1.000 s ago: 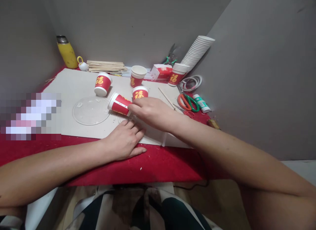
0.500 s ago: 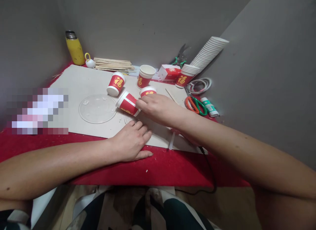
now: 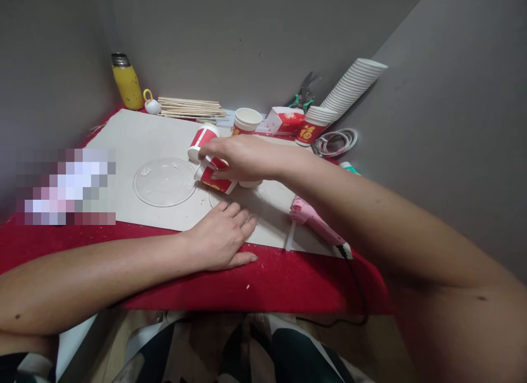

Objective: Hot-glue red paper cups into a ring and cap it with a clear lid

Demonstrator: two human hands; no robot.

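Head camera above table [image 3: 288,284], facing forward (angled down).

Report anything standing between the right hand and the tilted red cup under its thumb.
Nothing visible does: the right hand is over the red cup, its thumb overlapping it in view; contact is unclear. A second red cup is beyond, not between.

One cup [image 3: 250,184] mostly hidden, object [image 3: 69,185] pixelated, arms [image 3: 123,262] cropped

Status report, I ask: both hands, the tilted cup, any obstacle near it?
Left hand resting at front edge of board. Right hand over tilted cup, hold unclear. Another red cup close behind.
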